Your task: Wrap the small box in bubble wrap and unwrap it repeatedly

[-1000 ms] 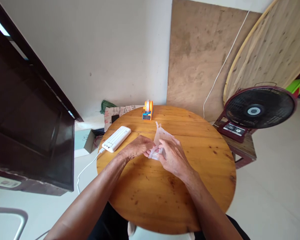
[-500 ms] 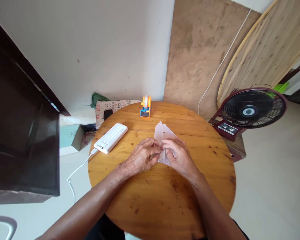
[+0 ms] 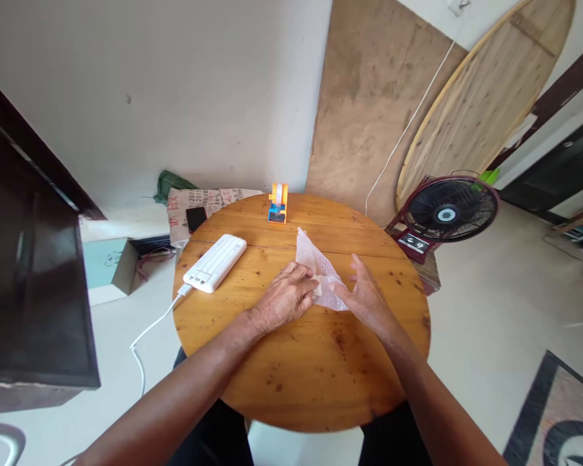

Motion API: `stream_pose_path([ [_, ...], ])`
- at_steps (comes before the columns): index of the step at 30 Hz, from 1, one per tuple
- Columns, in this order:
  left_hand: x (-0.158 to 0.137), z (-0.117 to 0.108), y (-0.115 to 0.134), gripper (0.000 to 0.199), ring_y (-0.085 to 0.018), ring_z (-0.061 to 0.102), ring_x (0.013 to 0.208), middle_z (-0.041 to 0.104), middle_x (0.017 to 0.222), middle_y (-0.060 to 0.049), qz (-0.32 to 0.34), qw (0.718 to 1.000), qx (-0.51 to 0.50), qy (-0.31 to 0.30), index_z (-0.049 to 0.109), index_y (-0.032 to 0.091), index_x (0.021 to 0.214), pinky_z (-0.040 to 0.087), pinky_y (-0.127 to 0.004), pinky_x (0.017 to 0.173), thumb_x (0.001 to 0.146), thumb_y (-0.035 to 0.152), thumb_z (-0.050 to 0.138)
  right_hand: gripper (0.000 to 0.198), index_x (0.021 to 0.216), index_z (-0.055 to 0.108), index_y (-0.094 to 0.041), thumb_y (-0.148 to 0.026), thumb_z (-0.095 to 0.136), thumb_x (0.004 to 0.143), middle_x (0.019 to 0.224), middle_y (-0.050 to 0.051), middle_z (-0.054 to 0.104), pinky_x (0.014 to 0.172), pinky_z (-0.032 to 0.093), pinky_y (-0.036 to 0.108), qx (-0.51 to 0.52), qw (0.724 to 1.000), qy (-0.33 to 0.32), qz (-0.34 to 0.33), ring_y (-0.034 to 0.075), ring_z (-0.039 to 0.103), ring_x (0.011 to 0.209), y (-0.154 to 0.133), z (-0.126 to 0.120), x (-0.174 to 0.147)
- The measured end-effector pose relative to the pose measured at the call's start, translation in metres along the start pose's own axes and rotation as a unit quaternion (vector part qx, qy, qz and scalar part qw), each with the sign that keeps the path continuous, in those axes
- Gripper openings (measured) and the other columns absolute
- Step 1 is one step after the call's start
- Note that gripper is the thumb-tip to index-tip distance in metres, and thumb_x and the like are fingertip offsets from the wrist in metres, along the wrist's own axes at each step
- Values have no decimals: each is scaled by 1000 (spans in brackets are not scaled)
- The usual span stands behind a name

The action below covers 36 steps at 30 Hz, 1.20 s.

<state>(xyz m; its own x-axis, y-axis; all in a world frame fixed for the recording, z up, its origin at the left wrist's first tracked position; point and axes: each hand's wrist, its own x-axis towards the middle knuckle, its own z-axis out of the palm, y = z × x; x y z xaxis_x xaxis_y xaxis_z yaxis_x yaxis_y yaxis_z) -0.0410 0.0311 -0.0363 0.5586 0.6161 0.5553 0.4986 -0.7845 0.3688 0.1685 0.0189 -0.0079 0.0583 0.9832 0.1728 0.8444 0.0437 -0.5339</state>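
Plastic wrap (against left hand)

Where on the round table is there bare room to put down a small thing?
The table shows bare wood at the front, between the forearms, and right of the right hand, up to its edge. Crowded: the middle, with the left hand on the plastic wrap, and the left, with the power bank.

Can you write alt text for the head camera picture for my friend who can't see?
A left hand holds bubble wrap on a round wooden table, and the right hand, spread open, is at the wrap's edge. A white power bank lies left; an orange tape dispenser stands behind.
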Motion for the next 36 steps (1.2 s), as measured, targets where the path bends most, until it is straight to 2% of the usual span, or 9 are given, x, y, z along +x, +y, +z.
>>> stream_pose_path([
  [3,0,-1,0,26,-23,45,102,56,109,-10,4,1000,-2,-3,67,16,103,44,-36,93,84,15,49,81,143,29,-12,-42,62,75,99,11,68,68,49,33,79,993,-50,69,21,63,76,4,9,-6],
  [6,-1,-2,2,26,-23,45,102,56,109,-11,7,1000,-3,-4,66,15,104,44,-37,93,84,14,49,68,133,42,-12,-37,62,73,88,7,69,64,49,29,162,981,-51,96,20,63,74,2,19,-9],
  [10,-1,-3,4,27,-24,45,103,56,109,-11,12,1000,-4,-6,66,16,103,44,-38,94,82,12,50,38,103,59,-18,-34,61,69,79,1,67,59,47,25,263,958,-31,112,16,60,66,-8,26,-11],
  [12,-1,-3,5,27,-24,45,103,55,108,-10,12,1000,-7,-6,66,16,103,45,-38,93,81,12,50,22,85,60,-19,-34,60,69,70,-2,63,54,45,23,283,952,-24,116,13,55,60,-13,27,-12],
  [14,-1,-4,5,27,-23,45,102,55,107,-10,12,1000,-11,-8,66,17,103,45,-37,92,81,12,50,16,74,56,-19,-34,58,69,60,-4,57,45,40,21,293,947,-16,130,11,50,51,-18,28,-13],
  [17,0,-5,4,27,-24,45,101,56,108,-10,10,1000,-12,-14,67,16,102,45,-37,92,81,11,50,18,70,52,-20,-37,57,68,54,-5,52,36,33,20,319,936,-8,151,10,45,45,-25,29,-13],
  [23,0,-3,3,27,-24,45,100,57,106,-9,4,1000,-10,-18,68,18,100,45,-37,92,80,12,51,26,64,52,-19,-44,60,67,54,-3,54,35,37,21,366,917,-1,157,11,48,45,-35,27,-12],
  [31,1,-3,1,24,-23,48,99,57,104,-10,1,999,-35,-7,69,19,95,44,-38,91,80,14,51,27,65,58,-17,-43,63,70,46,-2,56,34,36,18,358,923,-46,132,10,51,39,-54,20,-3],
  [36,1,-3,-1,22,-21,53,93,60,96,-8,-41,994,-102,9,63,17,97,45,-36,89,78,14,53,31,76,64,-14,-44,57,76,66,5,66,38,41,18,353,918,-105,144,12,60,49,-59,7,-10],
])
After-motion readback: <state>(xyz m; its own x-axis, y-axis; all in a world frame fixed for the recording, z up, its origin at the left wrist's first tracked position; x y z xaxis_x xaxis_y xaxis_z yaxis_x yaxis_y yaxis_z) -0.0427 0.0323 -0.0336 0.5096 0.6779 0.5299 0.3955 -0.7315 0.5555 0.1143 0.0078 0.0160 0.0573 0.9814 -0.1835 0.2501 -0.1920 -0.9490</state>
